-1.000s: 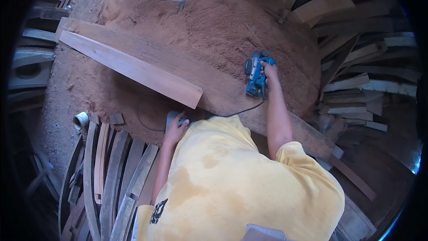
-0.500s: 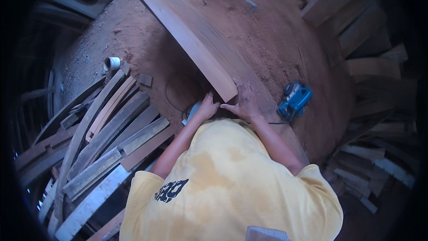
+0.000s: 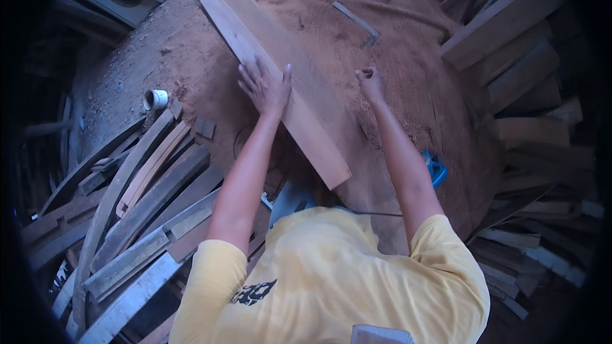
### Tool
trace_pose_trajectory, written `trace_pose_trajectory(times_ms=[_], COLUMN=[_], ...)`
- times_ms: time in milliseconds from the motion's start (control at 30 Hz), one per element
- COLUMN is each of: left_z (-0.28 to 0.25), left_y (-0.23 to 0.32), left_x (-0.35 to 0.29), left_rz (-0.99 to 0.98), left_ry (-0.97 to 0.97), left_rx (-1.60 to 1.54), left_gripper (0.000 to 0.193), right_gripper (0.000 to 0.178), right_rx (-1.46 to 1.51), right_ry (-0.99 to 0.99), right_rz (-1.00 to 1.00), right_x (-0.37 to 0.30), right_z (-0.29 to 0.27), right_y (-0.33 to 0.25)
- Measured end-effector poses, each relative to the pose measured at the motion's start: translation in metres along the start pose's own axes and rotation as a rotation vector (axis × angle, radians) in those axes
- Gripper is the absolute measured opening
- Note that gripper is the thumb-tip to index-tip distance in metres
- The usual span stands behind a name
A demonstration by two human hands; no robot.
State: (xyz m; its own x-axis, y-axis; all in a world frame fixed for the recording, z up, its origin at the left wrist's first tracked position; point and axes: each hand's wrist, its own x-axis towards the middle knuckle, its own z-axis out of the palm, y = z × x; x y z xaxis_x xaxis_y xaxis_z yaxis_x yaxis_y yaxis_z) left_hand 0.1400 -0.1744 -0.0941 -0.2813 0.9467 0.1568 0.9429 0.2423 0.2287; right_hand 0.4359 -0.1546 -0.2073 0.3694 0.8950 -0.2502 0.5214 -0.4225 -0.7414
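A long, thick wooden plank slants from the far left toward my body, its pale narrow edge facing up. My left hand rests flat across the middle of that edge, fingers spread. To the right of the plank, my right hand hangs over the reddish, dusty ground with its fingers curled in a pinch; whatever they hold, if anything, is too small to make out. Beyond it lies an L-shaped square. A blue power tool sits at the right, partly covered by my right forearm.
Curved and straight timber pieces are heaped at the left. More boards are stacked along the right side. A white cup-like container lies near the left pile. A dark cord runs close to my body.
Both hands have left the plank's near end and moved farther out. The left now lies on the plank's middle; the right is off to the right with curled fingers. The plank's end appears closer to me.
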Motion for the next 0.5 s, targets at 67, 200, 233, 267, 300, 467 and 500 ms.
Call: trace_pose_trajectory(times_ms=[67, 200, 233, 267, 300, 467, 500], left_z=[0.003, -0.006, -0.004, -0.005, -0.013, -0.012, -0.013], left_y=[0.021, 0.022, 0.020, 0.018, 0.020, 0.019, 0.021], left_x=[-0.001, -0.011, -0.010, -0.011, -0.011, -0.006, -0.004], left_rz=[-0.045, -0.021, -0.007, 0.004, -0.032, -0.036, -0.041], left_ry=[-0.026, -0.074, -0.042, -0.008, -0.048, -0.028, -0.027], left_rx=[-0.047, -0.125, -0.122, -0.120, -0.149, -0.145, -0.149], left_gripper=[0.098, 0.094, 0.094, 0.094, 0.093, 0.097, 0.099], right_gripper=[0.050, 0.050, 0.051, 0.052, 0.054, 0.086, 0.098], right_rx=[-0.136, -0.176, -0.125, -0.076, -0.027, 0.094, 0.040], right_ry=[0.071, 0.057, -0.072, -0.200, -0.305, -0.713, -0.737], right_rz=[0.029, -0.055, -0.094, -0.136, -0.167, -0.188, -0.186], right_x=[0.060, 0.119, 0.108, 0.079, 0.048, -0.116, -0.145], right_z=[-0.005, -0.003, 0.014, 0.025, 0.028, -0.015, -0.030], right_y=[0.004, -0.014, -0.046, -0.080, -0.102, -0.112, -0.108])
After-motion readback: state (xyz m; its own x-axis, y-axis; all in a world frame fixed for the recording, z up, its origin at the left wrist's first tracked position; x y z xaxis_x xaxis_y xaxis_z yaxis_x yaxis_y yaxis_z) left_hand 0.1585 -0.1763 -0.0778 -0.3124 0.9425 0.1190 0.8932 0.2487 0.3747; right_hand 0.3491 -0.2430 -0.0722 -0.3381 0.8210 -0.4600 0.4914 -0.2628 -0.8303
